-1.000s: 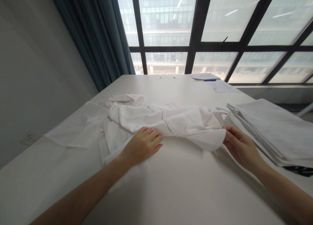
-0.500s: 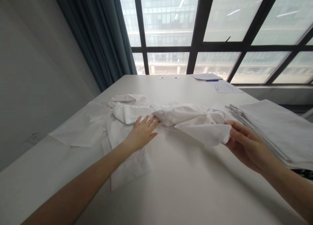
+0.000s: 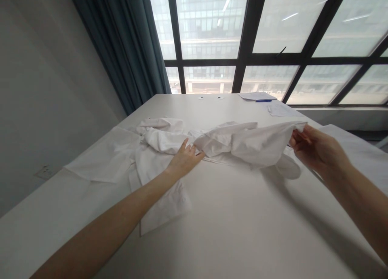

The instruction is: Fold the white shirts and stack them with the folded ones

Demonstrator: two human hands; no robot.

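A crumpled white cloth garment (image 3: 157,141) stretches across the white table (image 3: 230,222), with flat panels spread out at its left and a lower flap hanging toward me. My left hand (image 3: 185,159) rests on the middle of the cloth; its fingers look partly curled, with the thumb and fingertips pinching the fabric near the bunched part. My right hand (image 3: 315,147) is closed on a corner of the cloth at the right and holds it raised above the table, so the fabric stretches between both hands and casts a shadow below.
A stack of folded white cloth (image 3: 360,153) lies at the right edge of the table. Papers (image 3: 257,96) with a blue pen (image 3: 263,100) are at the far right. A dark blue curtain (image 3: 130,48) hangs behind, beside large windows.
My right hand has moved up and slightly right, lifting the cloth's right end. My left hand has shifted slightly right, and its fingers have drawn in.
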